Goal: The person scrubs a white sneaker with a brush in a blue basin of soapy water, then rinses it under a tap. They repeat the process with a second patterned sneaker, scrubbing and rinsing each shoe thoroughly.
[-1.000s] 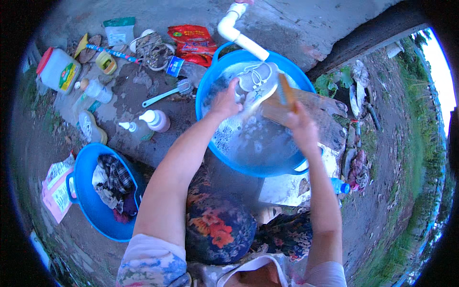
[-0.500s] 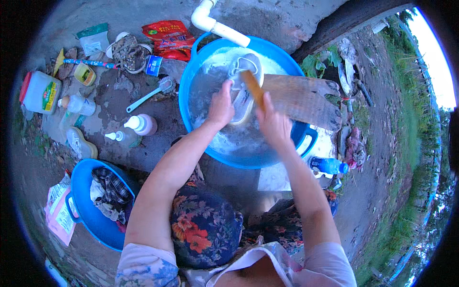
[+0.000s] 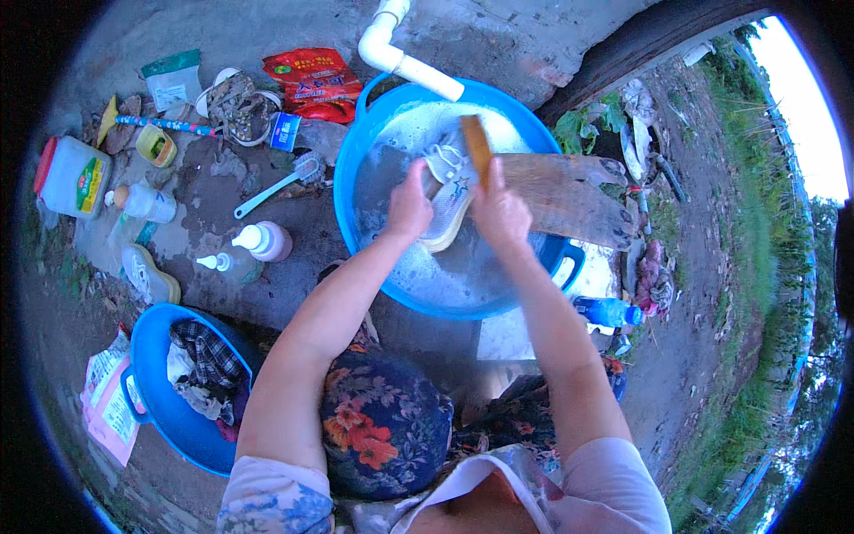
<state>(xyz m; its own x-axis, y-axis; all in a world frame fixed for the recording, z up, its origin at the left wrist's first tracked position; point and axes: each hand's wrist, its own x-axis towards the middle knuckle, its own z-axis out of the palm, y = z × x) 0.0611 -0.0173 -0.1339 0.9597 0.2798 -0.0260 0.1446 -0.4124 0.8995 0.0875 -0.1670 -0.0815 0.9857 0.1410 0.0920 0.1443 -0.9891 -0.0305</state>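
My left hand [image 3: 410, 203] is closed on a light grey sneaker [image 3: 452, 200] with white laces and a pale sole. The sneaker is tilted over soapy water in a big blue tub [image 3: 345, 178]. In my right hand [image 3: 501, 212] is a wooden brush [image 3: 477, 147], its handle pointing away from me over the sneaker's right side. The brush's bristles cannot be made out. A wooden board [image 3: 569, 196] slants out of the tub over its right rim, beside my right hand.
A white pipe [image 3: 405, 62] hangs over the tub's far rim. Left lie a scrub brush [image 3: 276, 189], a pump bottle [image 3: 264, 240], another sneaker [image 3: 149, 274] and a blue basin [image 3: 173, 418] holding clothes. A blue bottle [image 3: 608, 311] lies at right.
The sneaker has turned and come slightly nearer me. My right hand has shifted a little left, and the brush now stands more upright beside the shoe rather than across it.
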